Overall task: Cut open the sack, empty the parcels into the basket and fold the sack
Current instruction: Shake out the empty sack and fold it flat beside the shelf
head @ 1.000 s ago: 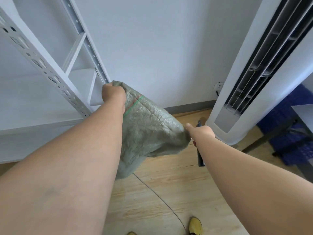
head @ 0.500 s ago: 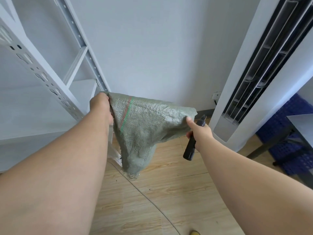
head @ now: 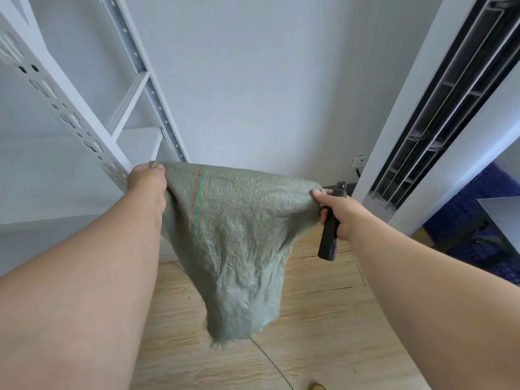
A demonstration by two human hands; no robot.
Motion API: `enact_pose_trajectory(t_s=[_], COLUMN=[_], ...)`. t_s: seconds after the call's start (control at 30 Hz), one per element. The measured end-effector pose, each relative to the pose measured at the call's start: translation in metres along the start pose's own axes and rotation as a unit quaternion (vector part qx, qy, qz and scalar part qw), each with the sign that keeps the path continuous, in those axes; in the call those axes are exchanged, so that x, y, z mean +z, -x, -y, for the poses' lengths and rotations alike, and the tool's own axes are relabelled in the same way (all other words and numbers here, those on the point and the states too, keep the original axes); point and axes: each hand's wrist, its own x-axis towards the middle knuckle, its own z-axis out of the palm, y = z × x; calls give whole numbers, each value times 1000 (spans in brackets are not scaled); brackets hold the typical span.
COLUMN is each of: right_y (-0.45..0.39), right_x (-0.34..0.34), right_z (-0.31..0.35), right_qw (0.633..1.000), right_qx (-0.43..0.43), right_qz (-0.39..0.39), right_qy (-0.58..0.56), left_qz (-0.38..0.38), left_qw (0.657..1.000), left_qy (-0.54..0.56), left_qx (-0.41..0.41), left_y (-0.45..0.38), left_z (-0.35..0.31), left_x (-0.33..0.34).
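Observation:
A limp grey-green woven sack (head: 236,237) with a red and green stripe hangs stretched between my two hands above the wooden floor. My left hand (head: 147,187) grips its upper left corner. My right hand (head: 339,213) pinches the upper right corner with the thumb, while its fingers curl round a black cutter (head: 329,235) that points down. The sack's frayed lower end dangles free near the floor. No parcels or basket are in view.
A white metal shelving rack (head: 92,142) stands at the left. A tall white air conditioner (head: 408,136) stands at the right, with blue crates (head: 478,220) and a grey board beyond it. A thin cable (head: 270,364) runs across the floor.
Both hands have moved apart, spreading the sack's top edge wider. The right hand with the cutter has risen and the sack now hangs flatter and longer.

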Motion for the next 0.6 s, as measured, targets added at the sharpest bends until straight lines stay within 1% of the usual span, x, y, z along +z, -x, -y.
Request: enact_pose_trajectory(t_s=[0.07, 0.13, 0.17, 0.2, 0.23, 0.3, 0.33, 0.37, 0.4, 0.5, 0.57, 0.6], right_y=[-1, -1, -2, -1, -1, -2, -1, -1, 1, 2, 4, 4], right_x=[-1, 0, 0, -1, -2, -2, 0, 2, 4, 3, 0, -2], right_z=[4, 8, 10, 13, 16, 22, 24, 25, 27, 30, 29, 28], right_qw=[999, 994, 994, 995, 995, 987, 980, 971, 962, 950, 936, 933], right_qx=[0, 10, 10, 3, -15, -84, -117, -138, -157, -185, -195, -207], right_qz=[-21, -37, -50, -65, -89, -139, -155, -168, -176, -197, -202, -209], right_qy=[-46, -101, -100, -79, -47, 3, 52, 102, 137, 158, 212, 208], left_qz=[1, 15, 31, 45, 49, 50, 58, 72, 71, 30, 43, 44], left_qw=[1000, 1000, 999, 998, 998, 999, 995, 986, 980, 981, 978, 979], left_qy=[-1, 11, 15, 18, 18, -10, -68, -135, -169, -166, -182, -172], left_qx=[-1, -20, -36, -43, -34, 16, 50, 63, 82, 98, 90, 97], left_y=[0, -1, -2, -6, -6, 0, 4, 10, 11, 10, 11, 11], left_z=[7, 12, 14, 18, 20, 22, 25, 28, 33, 40, 42, 45], left_x=[-5, -9, -11, -14, -16, -20, -21, -22, -22, -25, -27, -28])
